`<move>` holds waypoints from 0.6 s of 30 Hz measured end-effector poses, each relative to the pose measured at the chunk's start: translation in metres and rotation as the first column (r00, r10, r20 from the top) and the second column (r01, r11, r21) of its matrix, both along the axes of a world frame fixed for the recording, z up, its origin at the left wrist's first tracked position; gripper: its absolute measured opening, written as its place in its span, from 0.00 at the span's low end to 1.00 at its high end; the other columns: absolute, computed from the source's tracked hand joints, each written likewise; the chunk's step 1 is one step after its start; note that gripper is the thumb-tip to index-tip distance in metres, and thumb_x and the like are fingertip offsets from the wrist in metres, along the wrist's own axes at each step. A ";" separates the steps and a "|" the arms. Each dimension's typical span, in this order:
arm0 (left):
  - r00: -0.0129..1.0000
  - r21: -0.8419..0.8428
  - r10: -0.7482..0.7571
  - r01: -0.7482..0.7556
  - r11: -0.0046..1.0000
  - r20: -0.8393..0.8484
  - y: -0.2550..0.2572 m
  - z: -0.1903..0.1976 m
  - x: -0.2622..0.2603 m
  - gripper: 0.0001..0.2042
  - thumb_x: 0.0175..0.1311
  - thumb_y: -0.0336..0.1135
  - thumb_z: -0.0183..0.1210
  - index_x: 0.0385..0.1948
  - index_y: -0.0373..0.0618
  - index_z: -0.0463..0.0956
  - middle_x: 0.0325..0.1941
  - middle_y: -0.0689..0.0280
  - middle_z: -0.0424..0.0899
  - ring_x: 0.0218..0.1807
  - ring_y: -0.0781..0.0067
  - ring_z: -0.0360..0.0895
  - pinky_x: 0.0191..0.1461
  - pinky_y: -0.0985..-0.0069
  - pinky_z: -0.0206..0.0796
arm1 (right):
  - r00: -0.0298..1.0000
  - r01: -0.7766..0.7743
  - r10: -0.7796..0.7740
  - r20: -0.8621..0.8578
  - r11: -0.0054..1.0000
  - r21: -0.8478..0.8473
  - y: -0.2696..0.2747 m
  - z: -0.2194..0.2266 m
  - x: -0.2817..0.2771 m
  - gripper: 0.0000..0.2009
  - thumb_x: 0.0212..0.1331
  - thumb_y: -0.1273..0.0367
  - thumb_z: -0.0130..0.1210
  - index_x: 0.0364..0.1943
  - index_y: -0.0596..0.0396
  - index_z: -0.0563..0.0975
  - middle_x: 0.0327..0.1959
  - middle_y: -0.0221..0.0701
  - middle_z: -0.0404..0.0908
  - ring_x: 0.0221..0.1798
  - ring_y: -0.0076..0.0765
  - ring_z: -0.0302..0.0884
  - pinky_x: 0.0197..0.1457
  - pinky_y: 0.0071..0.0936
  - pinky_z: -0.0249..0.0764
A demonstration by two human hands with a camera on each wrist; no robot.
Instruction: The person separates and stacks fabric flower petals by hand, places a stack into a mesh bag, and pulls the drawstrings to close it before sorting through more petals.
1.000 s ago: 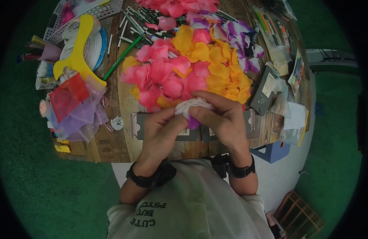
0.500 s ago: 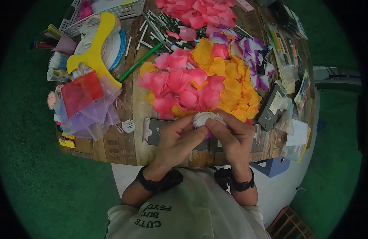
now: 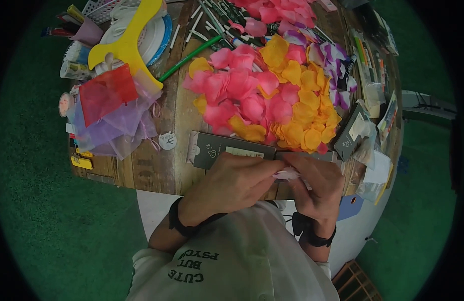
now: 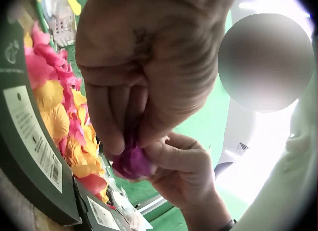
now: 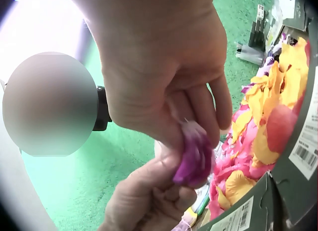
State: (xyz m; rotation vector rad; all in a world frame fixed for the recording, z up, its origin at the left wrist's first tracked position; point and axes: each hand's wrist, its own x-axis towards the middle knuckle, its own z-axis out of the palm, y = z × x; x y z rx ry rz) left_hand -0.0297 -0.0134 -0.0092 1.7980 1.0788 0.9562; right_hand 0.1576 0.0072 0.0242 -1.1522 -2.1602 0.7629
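A bundle of purple and white petals (image 3: 287,174) is pinched between both hands near the table's front edge. The left hand (image 3: 232,183) grips its left side with curled fingers; the right hand (image 3: 320,185) pinches it from the right. Seen from the left wrist, the purple bundle (image 4: 131,162) hangs under the left fingers, with the right thumb against it. The right wrist view shows the purple petals (image 5: 196,156) between the fingertips, white at their upper end. Beyond the hands lie pink petals (image 3: 227,85), orange petals (image 3: 307,113) and loose purple-white petals (image 3: 337,65).
Dark boxes (image 3: 212,150) lie just past the hands, another (image 3: 352,135) at the right. Mesh bags (image 3: 109,95), a yellow three-armed piece (image 3: 129,45) and a basket (image 3: 99,11) occupy the left. A green pen (image 3: 192,57) and several markers lie behind; more pens stand right.
Both hands have moved down and right with the bundle, and the hands have turned so less of its white part shows. The table appears shifted in the head view.
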 end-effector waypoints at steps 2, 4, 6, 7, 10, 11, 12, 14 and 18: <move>0.998 0.016 -0.057 0.057 0.998 0.012 -0.001 0.003 -0.002 0.12 0.48 0.23 0.59 0.37 0.39 0.78 0.27 0.59 0.81 0.25 0.65 0.79 0.27 0.74 0.71 | 0.998 -0.044 0.047 0.033 0.997 -0.062 -0.008 0.002 0.006 0.14 0.37 0.79 0.58 0.34 0.62 0.78 0.24 0.38 0.79 0.23 0.41 0.77 0.27 0.32 0.73; 0.995 0.027 -0.094 0.094 0.995 0.011 -0.004 0.005 -0.003 0.12 0.47 0.23 0.59 0.36 0.39 0.78 0.27 0.59 0.81 0.25 0.60 0.79 0.27 0.73 0.71 | 0.999 -0.038 0.039 0.038 0.999 -0.019 -0.017 0.004 0.007 0.14 0.35 0.79 0.58 0.33 0.61 0.79 0.25 0.37 0.80 0.21 0.38 0.76 0.25 0.30 0.72; 0.997 -0.019 -0.054 0.055 0.998 0.053 -0.010 0.006 -0.002 0.14 0.45 0.24 0.60 0.37 0.39 0.78 0.28 0.59 0.82 0.26 0.62 0.80 0.28 0.74 0.71 | 0.999 -0.026 0.025 0.035 0.999 0.031 -0.024 0.006 0.006 0.14 0.33 0.79 0.58 0.32 0.61 0.79 0.26 0.36 0.80 0.21 0.36 0.76 0.24 0.27 0.70; 0.998 -0.029 -0.050 0.052 0.998 0.049 -0.013 0.005 -0.003 0.14 0.45 0.24 0.60 0.37 0.39 0.78 0.28 0.59 0.82 0.26 0.62 0.80 0.28 0.74 0.71 | 0.999 -0.003 -0.001 0.037 0.995 0.095 -0.027 0.007 0.005 0.14 0.32 0.78 0.57 0.32 0.60 0.79 0.26 0.36 0.81 0.21 0.35 0.76 0.23 0.25 0.69; 0.989 -0.147 -0.055 0.075 0.986 0.137 -0.019 0.002 -0.004 0.15 0.45 0.24 0.60 0.39 0.39 0.78 0.29 0.59 0.82 0.27 0.63 0.81 0.29 0.75 0.72 | 0.998 -0.015 0.006 0.058 0.990 0.144 -0.031 0.016 0.001 0.15 0.30 0.78 0.57 0.31 0.60 0.80 0.26 0.34 0.81 0.21 0.31 0.76 0.21 0.22 0.67; 0.984 -0.144 -0.067 0.091 0.985 0.168 -0.020 0.001 -0.005 0.16 0.45 0.24 0.59 0.40 0.38 0.78 0.30 0.59 0.82 0.27 0.64 0.81 0.29 0.75 0.72 | 0.998 -0.012 0.003 0.062 0.990 0.142 -0.034 0.015 0.001 0.15 0.30 0.78 0.57 0.31 0.60 0.80 0.26 0.34 0.81 0.21 0.31 0.76 0.21 0.22 0.67; 0.977 -0.139 -0.079 0.108 0.984 0.199 -0.022 0.000 -0.005 0.17 0.45 0.23 0.59 0.41 0.38 0.78 0.30 0.59 0.83 0.28 0.65 0.81 0.30 0.75 0.72 | 0.998 -0.033 0.024 0.054 0.984 0.174 -0.035 0.013 0.001 0.16 0.29 0.78 0.56 0.31 0.60 0.80 0.27 0.34 0.81 0.21 0.30 0.76 0.21 0.21 0.67; 0.980 -0.093 -0.069 0.088 0.992 0.187 -0.027 -0.002 -0.005 0.16 0.47 0.26 0.59 0.42 0.37 0.76 0.28 0.58 0.81 0.27 0.62 0.80 0.29 0.73 0.72 | 0.998 -0.045 0.033 0.059 0.977 0.209 -0.038 0.009 0.001 0.16 0.29 0.78 0.56 0.31 0.60 0.80 0.27 0.34 0.81 0.21 0.29 0.76 0.21 0.20 0.67; 0.997 -0.028 -0.010 0.012 1.000 0.081 -0.035 0.004 -0.001 0.16 0.48 0.25 0.59 0.42 0.35 0.76 0.25 0.58 0.80 0.24 0.60 0.79 0.27 0.72 0.71 | 0.988 0.023 -0.067 0.136 0.953 0.301 -0.051 0.000 -0.003 0.14 0.26 0.77 0.55 0.27 0.59 0.79 0.25 0.35 0.81 0.19 0.31 0.76 0.21 0.23 0.67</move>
